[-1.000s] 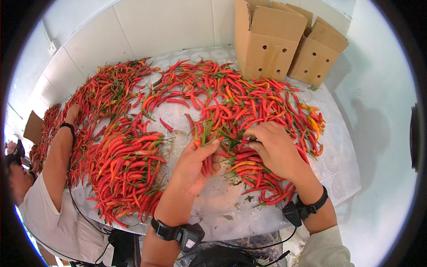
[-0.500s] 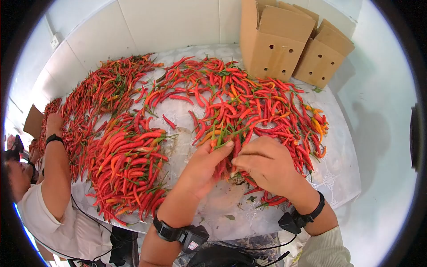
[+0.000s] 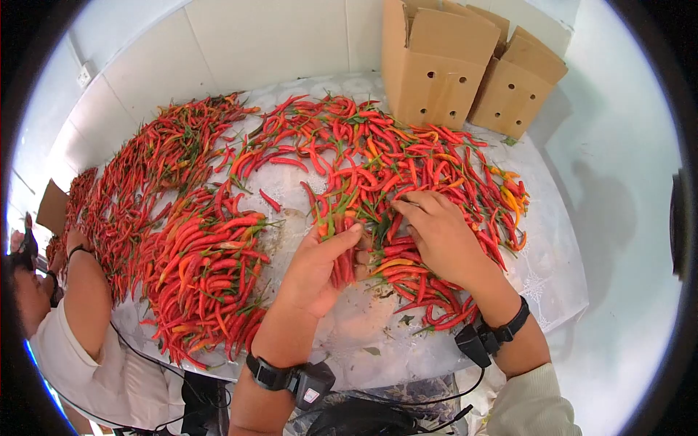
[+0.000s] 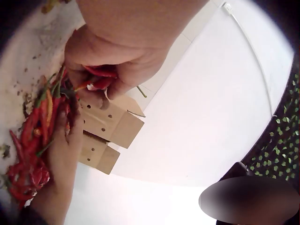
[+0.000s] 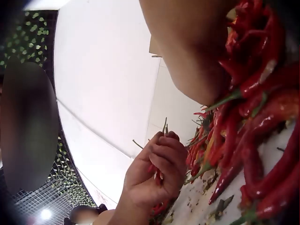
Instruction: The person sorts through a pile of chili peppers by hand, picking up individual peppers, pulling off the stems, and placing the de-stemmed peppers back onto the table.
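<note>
Head view places the bunch of red chillies [image 3: 343,267] upright near the middle of the table [image 3: 558,291], gripped in the curled fingers of the left hand [image 3: 309,272], with green stems at its far end. Just right, the right hand [image 3: 451,240] reaches over loose chillies [image 3: 429,291], fingers bent; whether it pinches any, I cannot tell. A light but firm grip should avoid bruising or snapping stems; lifting each chilli by its stem and matching the stem ends would probably suit. Left lies a thick heap [image 3: 211,272]; far right stand two open cardboard boxes [image 3: 443,83] with round holes, showing no readable brand. The left wrist device [image 3: 314,384] carries a small label [image 3: 311,396], too small to read.
</note>
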### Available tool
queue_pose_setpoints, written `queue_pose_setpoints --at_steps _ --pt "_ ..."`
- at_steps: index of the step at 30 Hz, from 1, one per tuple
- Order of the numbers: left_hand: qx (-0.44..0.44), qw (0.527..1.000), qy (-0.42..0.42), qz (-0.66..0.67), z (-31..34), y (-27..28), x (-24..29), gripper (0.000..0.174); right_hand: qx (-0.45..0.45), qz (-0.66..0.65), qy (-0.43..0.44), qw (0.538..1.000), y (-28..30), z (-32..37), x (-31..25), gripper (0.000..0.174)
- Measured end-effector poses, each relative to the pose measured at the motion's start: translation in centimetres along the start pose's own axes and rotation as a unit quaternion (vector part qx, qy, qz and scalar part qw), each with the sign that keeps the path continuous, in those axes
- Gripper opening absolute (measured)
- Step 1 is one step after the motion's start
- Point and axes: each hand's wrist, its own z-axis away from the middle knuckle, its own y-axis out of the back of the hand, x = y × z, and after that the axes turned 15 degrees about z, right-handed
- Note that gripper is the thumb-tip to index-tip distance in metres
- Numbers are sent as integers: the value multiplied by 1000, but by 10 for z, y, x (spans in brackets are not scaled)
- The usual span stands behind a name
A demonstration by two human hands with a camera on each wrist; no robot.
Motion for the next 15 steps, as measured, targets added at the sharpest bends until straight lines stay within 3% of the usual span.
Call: queue_pose_setpoints --at_steps 4,10,15 --pt "11 1000 -19 -23 0 -3 -4 16 -48 -17 33 998 4 -1 6 33" --pt "24 998 -9 -57 -1 -3 -3 15 -72 43 -2 996 2 3 4 27" --pt "40 996 -4 -74 -1 -5 -4 14 -73 119 22 990 7 1 12 23"
